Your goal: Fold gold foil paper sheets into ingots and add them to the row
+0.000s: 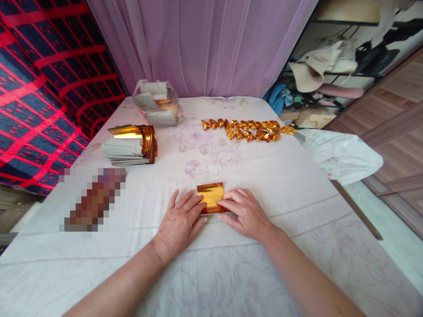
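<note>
A small sheet of gold foil paper (210,192) lies on the cloth in front of me, its near edge between my hands. My left hand (180,220) has its index fingertip on the sheet's near left corner, the thumb just below that edge and the other fingers stretched out to the left. On the opposite side, my right hand (246,213) bends its fingertips over the near right corner, with the thumb close to the near edge. Folded gold foil pieces (251,130) stand in rows farther back on the right. A fanned stack of foil sheets (132,145) lies back left.
A clear plastic bag (158,103) of more sheets sits at the far left of the flowered tablecloth (158,185). Left of my hands, a blurred-out object (95,200) lies on the table. A white plastic bag (343,154) hangs by the right edge, near shelves (333,75).
</note>
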The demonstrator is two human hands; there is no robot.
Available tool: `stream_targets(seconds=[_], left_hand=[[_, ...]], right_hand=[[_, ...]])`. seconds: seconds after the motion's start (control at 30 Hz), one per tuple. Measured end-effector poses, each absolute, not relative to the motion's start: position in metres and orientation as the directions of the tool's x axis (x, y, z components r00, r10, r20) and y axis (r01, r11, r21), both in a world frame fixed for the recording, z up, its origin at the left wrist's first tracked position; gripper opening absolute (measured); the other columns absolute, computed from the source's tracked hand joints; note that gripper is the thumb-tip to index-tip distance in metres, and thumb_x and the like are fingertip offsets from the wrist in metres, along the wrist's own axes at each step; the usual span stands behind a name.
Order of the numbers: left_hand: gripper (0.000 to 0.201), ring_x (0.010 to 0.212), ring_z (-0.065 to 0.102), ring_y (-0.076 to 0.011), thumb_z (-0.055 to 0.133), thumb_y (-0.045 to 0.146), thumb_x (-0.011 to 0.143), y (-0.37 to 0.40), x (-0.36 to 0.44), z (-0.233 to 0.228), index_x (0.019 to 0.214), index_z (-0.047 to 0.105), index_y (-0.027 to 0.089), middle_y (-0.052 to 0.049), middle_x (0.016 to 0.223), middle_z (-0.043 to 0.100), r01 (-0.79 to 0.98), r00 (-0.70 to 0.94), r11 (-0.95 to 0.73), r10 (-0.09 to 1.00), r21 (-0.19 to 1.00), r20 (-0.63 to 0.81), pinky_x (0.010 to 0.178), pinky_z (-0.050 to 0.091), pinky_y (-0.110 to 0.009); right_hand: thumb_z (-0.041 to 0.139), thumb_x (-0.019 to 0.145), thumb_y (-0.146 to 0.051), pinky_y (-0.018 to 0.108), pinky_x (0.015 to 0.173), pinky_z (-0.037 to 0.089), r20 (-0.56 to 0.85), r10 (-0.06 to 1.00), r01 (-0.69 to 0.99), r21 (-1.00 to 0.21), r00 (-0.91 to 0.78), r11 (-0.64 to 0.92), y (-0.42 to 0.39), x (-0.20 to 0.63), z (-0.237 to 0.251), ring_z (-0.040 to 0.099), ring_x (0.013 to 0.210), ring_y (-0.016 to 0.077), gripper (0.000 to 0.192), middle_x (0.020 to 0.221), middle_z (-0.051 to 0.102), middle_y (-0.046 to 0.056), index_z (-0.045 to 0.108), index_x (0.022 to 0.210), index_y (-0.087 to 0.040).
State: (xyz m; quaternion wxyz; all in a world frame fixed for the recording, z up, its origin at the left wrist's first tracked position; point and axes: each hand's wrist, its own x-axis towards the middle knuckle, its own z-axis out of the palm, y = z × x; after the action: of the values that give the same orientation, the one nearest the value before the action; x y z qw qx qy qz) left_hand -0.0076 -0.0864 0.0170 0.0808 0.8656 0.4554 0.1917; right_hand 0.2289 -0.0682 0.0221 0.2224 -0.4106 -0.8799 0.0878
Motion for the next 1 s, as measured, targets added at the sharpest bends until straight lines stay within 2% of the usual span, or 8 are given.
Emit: stream_targets(seconds=[0.17, 1.0], left_hand=[[0.029, 0.131, 0.049, -0.0295, 0.050, 0.038, 0.095, -0.0862, -0.0079, 0.0187, 0.113, 0.067, 0.023, -0.006, 0.129, 0.065, 0.753, 0.517, -0.571, 0.821, 0.327, 0.243, 0.117, 0.021, -0.059], [0.031, 0.132, 0.047, -0.0308, 0.049, 0.036, 0.096, -0.0856, -0.0077, 0.0177, 0.119, 0.065, 0.023, -0.005, 0.130, 0.065, 0.762, 0.503, -0.538, 0.842, 0.359, 0.195, 0.115, 0.022, -0.061]], right_hand=[[0.053, 0.095, -0.038, 0.038, 0.079, 0.043, 0.335, 0.765, 0.683, -0.346, -0.550, 0.643, -0.0676, 0.2279, 0.0222, 0.057, 0.088, 0.0201, 0.026, 0.094, 0.067, 0.006, 0.072, 0.101, -0.022], [0.062, 0.089, -0.037, 0.038, 0.080, 0.042, 0.336, 0.758, 0.664, -0.366, -0.559, 0.652, -0.0661, 0.2344, 0.0206, 0.057, 0.088, 0.0205, 0.021, 0.094, 0.066, 0.005, 0.071, 0.101, -0.021]])
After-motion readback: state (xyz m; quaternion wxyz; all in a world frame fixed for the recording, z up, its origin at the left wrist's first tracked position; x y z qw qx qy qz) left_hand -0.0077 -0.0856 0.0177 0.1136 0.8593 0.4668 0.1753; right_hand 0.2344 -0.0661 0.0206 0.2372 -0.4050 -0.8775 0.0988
